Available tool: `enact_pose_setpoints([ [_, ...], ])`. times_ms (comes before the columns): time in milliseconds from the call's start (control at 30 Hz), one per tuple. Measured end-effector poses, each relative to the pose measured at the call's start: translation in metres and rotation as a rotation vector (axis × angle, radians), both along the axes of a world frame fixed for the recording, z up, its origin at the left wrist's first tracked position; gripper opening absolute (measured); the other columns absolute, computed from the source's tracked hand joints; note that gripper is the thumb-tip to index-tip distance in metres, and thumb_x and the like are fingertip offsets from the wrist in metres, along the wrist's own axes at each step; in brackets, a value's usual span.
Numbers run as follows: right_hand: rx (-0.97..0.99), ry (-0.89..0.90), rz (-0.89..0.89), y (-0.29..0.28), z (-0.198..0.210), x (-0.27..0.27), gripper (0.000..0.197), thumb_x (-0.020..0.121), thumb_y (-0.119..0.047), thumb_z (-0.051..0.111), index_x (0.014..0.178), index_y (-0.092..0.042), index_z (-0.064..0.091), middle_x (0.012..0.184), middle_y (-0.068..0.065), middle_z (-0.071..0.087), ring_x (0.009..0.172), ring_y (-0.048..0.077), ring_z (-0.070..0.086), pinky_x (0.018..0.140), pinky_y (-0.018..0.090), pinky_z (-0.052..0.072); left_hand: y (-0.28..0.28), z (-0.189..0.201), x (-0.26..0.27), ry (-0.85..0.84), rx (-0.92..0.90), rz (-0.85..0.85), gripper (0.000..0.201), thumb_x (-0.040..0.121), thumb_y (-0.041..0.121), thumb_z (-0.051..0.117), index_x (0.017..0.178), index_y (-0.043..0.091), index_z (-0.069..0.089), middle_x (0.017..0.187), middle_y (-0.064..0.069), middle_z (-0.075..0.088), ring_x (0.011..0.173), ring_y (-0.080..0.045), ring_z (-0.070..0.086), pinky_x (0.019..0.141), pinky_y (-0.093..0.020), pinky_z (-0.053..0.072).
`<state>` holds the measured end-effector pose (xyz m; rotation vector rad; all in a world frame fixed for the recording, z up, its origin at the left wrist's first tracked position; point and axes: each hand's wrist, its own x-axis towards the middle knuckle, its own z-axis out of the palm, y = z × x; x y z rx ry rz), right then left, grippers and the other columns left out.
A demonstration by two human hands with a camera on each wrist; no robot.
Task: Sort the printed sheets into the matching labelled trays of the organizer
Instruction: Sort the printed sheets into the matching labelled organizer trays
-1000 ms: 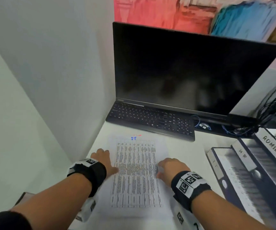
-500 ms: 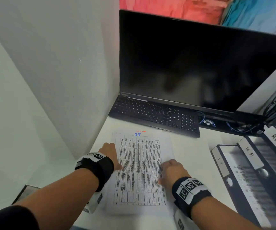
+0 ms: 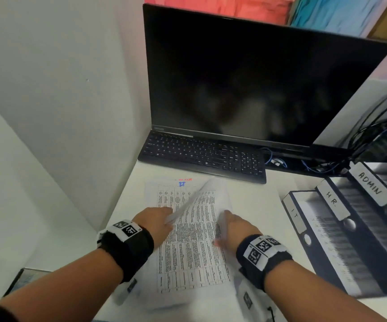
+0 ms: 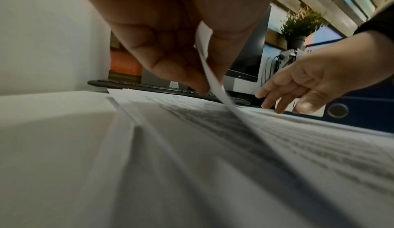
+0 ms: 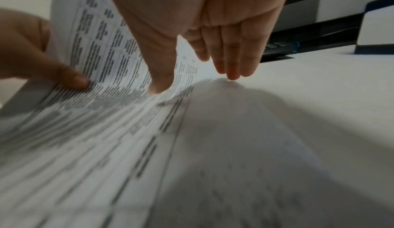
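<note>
Centrally, left hand (image 3: 156, 220): thumb and fingers pinching the left edge of the top printed sheet (image 3: 207, 201), that edge lifted and curling over the stack of printed sheets (image 3: 188, 259) on the white desk (image 3: 255, 201); right hand (image 3: 235, 227): fingers straight and loosely spread, tips resting on the sheet's right side. Right of the stack: organizer (image 3: 360, 231), navy trays labelled IT (image 3: 295, 213), H.R. (image 3: 332, 198) and ADMIN (image 3: 370, 183), printed paper showing in the IT tray. Behind: black keyboard (image 3: 203, 156), dark monitor (image 3: 253, 77), tangled cables (image 3: 378, 135).
</note>
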<state>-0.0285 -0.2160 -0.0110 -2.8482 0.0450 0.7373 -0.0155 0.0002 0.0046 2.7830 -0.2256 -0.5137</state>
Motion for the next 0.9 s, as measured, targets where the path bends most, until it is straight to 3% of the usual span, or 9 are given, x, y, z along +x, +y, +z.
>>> enact_pose_setpoints([
  [133,0.106,-0.15,-0.169,-0.016,0.016,0.003,0.109,0.078,-0.039,0.072,0.15,-0.016,-0.006,0.158,0.005,0.011,0.138,0.023,0.031,0.111,0.034,0.03,0.0,0.005,-0.003,0.005,-0.065,0.057,0.025,0.093,0.03,0.052,0.113,0.018,0.06,0.105,-0.001,0.065,0.097,-0.019,0.06,0.081,-0.028,0.048],
  [267,0.197,-0.256,-0.333,-0.035,0.031,0.008,0.112,0.074,-0.033,0.077,0.15,-0.02,-0.003,0.155,0.005,0.022,0.135,0.024,0.036,0.109,0.035,0.032,0.003,0.003,-0.005,0.014,-0.208,0.11,0.025,0.088,0.03,0.061,0.11,0.02,0.064,0.101,0.002,0.067,0.096,-0.017,0.061,0.083,-0.028,0.049],
  [333,0.28,-0.263,-0.411,-0.043,0.035,0.01,0.1,0.076,-0.03,0.077,0.149,-0.021,0.009,0.144,0.009,0.043,0.123,0.025,0.051,0.101,0.034,0.041,0.002,0.002,-0.006,0.026,-0.297,0.106,0.019,0.086,0.029,0.065,0.104,0.022,0.067,0.085,0.013,0.063,0.088,-0.011,0.06,0.073,-0.018,0.048],
  [400,0.398,-0.292,-0.463,-0.052,0.034,0.014,0.062,0.081,-0.025,0.072,0.132,-0.019,0.039,0.118,0.01,0.063,0.104,0.024,0.062,0.096,0.038,0.048,0.0,0.002,-0.008,0.046,-0.329,0.098,0.016,0.085,0.029,0.067,0.101,0.025,0.066,0.078,0.019,0.056,0.084,-0.008,0.058,0.066,-0.012,0.042],
  [500,0.47,-0.374,-0.479,-0.062,0.036,0.018,0.021,0.083,-0.024,0.069,0.095,-0.011,0.057,0.092,0.01,0.069,0.088,0.028,0.065,0.083,0.046,0.053,0.003,0.001,-0.004,0.081,-0.266,0.066,0.029,0.084,0.036,0.065,0.11,0.023,0.061,0.099,0.012,0.059,0.097,-0.012,0.058,0.083,-0.02,0.044],
  [600,0.4,-0.368,-0.409,-0.063,0.042,0.017,0.017,0.083,-0.027,0.068,0.089,-0.012,0.061,0.085,0.008,0.068,0.082,0.026,0.064,0.079,0.039,0.053,0.013,-0.006,0.008,0.095,-0.19,0.061,0.029,0.085,0.018,0.056,0.114,0.018,0.057,0.115,0.004,0.058,0.107,-0.017,0.056,0.093,-0.028,0.046],
  [667,0.36,-0.342,-0.364,-0.06,0.045,0.012,0.011,0.084,-0.023,0.068,0.079,-0.017,0.06,0.075,0.002,0.063,0.071,0.019,0.06,0.066,0.028,0.05,0.022,-0.007,0.019,0.071,-0.164,0.112,0.042,0.083,-0.001,0.045,0.118,0.019,0.057,0.125,0.003,0.053,0.117,-0.018,0.052,0.1,-0.026,0.04],
  [733,0.35,-0.328,-0.362,-0.059,0.041,0.006,0.024,0.083,-0.014,0.068,0.065,-0.023,0.055,0.064,-0.003,0.054,0.059,0.011,0.048,0.054,0.021,0.04,0.029,-0.006,0.035,0.047,-0.112,0.135,0.057,0.08,-0.011,0.04,0.123,0.023,0.056,0.133,0.004,0.049,0.123,-0.016,0.048,0.101,-0.022,0.036],
  [900,0.301,-0.334,-0.382,-0.061,0.031,0.002,0.029,0.079,-0.008,0.069,0.059,-0.024,0.055,0.079,0.003,0.067,0.062,0.015,0.053,0.053,0.018,0.04,0.03,-0.006,0.069,0.038,0.045,0.071,0.054,0.089,0.003,0.049,0.14,0.019,0.04,0.148,0.001,0.035,0.134,-0.018,0.037,0.109,-0.025,0.028],
])
